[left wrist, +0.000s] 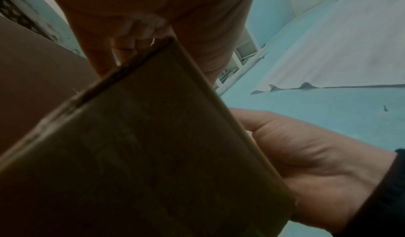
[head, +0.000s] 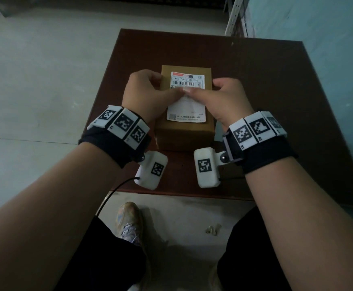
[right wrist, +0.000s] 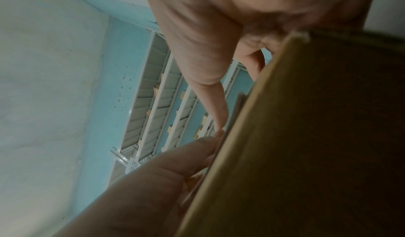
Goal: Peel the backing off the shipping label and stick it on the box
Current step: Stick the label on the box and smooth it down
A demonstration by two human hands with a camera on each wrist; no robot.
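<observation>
The box (head: 185, 106) was plain brown cardboard, oblong, and sat near the middle of the dark brown counter (head: 276, 91). A white label (head: 187, 97) lay flat on the box's top and covered most of it. The label's far end bore a red strip, a barcode and a line of digits; its near end bore a small square code and a line of print. The middle of the label was hidden under the thumbs.

The left hand (head: 145, 94) sat at the box's left edge, its thumb stretched across the label and pressing it, its other fingers curled down over the far left side of the box. The right hand (head: 224, 95) mirrored it at the box's right edge, thumb laid flat on the label, fingers bent round the right side. The two thumb tips met over the label's middle. Each grip thus wrapped the box between thumb and fingers.

Both wrist views were largely blocked by the box's dark cardboard side, so the label could hardly be seen there.

Past the counter's near edge, a shoe (head: 129, 221) stood on the pale floor (head: 24, 80). Beyond the box's far right, a white metal rack (head: 235, 17) stood against a blue wall (head: 318, 28).

Counted: one box, one label, two hands, two marker-covered wristbands, one counter.
</observation>
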